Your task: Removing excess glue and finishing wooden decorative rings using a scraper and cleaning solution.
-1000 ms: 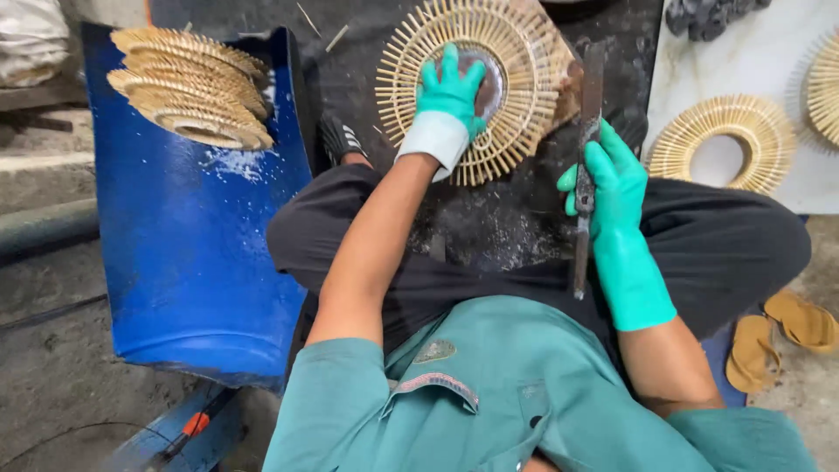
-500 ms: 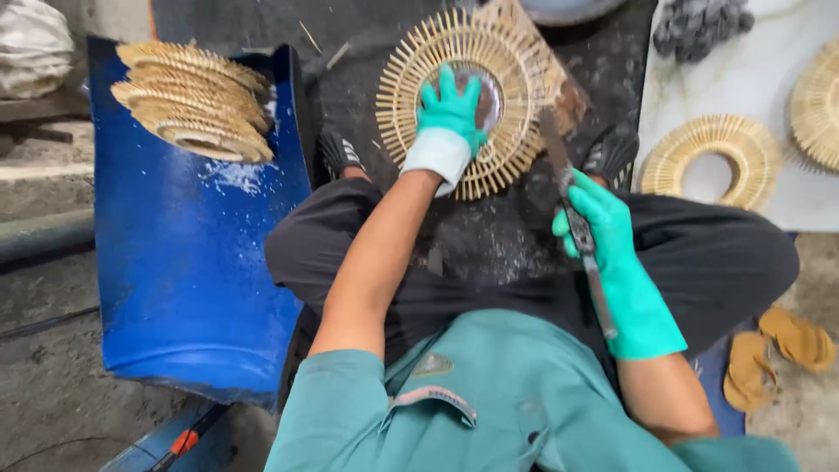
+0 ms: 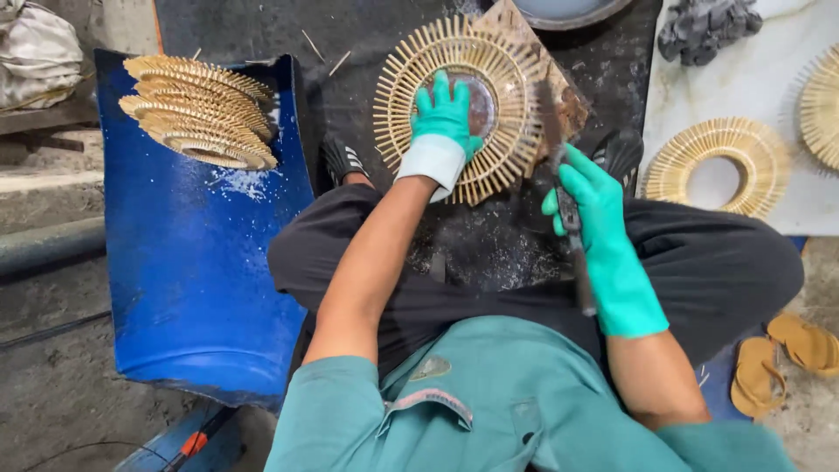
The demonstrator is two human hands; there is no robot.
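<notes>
My left hand [image 3: 446,118], in a green glove, presses flat on the middle of a round frame of radiating bamboo sticks [image 3: 411,83] that lies on a dark board between my feet. My right hand [image 3: 599,214], also gloved green, grips the handle of a long dark blade [image 3: 552,118]. The blade's far end rests against the right edge of the bamboo frame, over a brown wooden block [image 3: 572,105].
A stack of finished bamboo rings [image 3: 197,109] sits on a curved blue plastic sheet [image 3: 201,280] at left. More rings [image 3: 712,166] lie on a white slab [image 3: 769,79] at right. Sandals [image 3: 782,358] lie at lower right. A grey heap [image 3: 703,26] sits top right.
My right hand has swung the blade from upright beside the frame down and forward, so its tip now lies against the frame's right edge. My left hand stays on the frame's centre.
</notes>
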